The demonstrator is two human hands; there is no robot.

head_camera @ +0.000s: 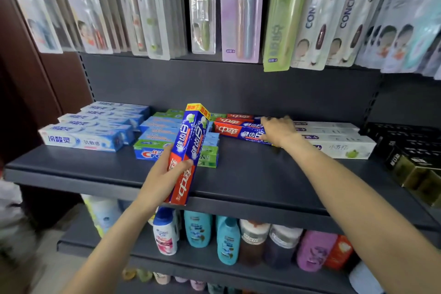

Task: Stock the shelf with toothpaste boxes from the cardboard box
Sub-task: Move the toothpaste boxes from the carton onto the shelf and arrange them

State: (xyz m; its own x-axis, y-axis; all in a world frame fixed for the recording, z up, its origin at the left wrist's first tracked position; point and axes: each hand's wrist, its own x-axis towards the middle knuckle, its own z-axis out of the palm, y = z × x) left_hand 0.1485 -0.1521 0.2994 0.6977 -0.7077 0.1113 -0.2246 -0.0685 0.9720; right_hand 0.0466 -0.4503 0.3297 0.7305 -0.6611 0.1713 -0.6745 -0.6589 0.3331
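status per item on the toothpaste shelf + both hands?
left hand: grips the red-and-blue toothpaste boxes, held tilted above the shelf
right hand: rests on the red-and-blue box row, fingers extended
red-and-blue box row: lying flat
white-and-blue boxes: stacked flat
white boxes: lying flat

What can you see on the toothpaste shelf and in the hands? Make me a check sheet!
Surface: dark grey metal shelf, front bare.
Job's things: red-and-blue toothpaste boxes held in the left hand; matching red-and-blue boxes lying on the shelf. Cardboard box: nothing seen.
Clutter: pale blue boxes, green-and-blue boxes, white boxes, black boxes.
Grip: left hand holds boxes; right hand rests on the lying boxes.
Cables: nothing seen.
Surroundings: hanging toothbrush packs above, bottles below.
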